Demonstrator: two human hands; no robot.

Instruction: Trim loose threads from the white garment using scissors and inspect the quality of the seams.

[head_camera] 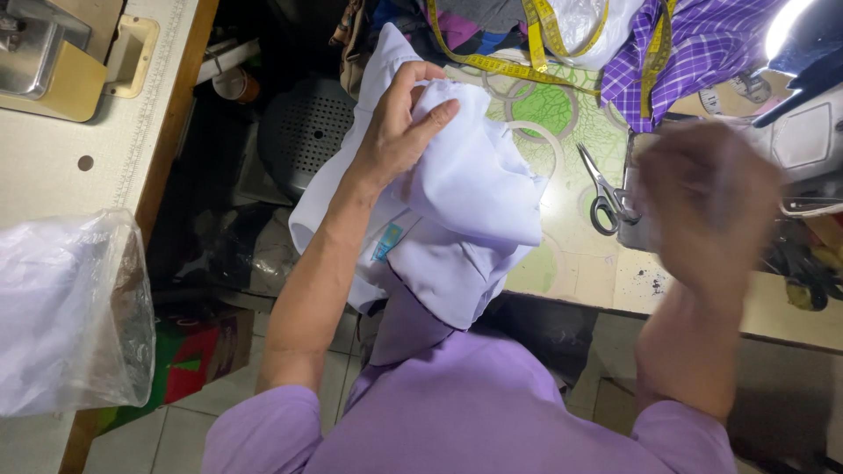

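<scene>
My left hand (399, 127) grips a bunched fold of a white garment (465, 211) that drapes over the near edge of the work table and down toward my lap. A small blue label shows on the cloth near my forearm. My right hand (707, 206) is blurred by motion, raised over the right side of the table beside a pair of scissors (604, 195). Whether it holds anything cannot be made out.
The table top (575, 263) has a green patterned cover. A yellow measuring tape (518, 66) and purple checked cloth (702, 48) lie at the back. A sewing machine (808, 132) stands right. At left is another table (53, 175) with a plastic bag (70, 316).
</scene>
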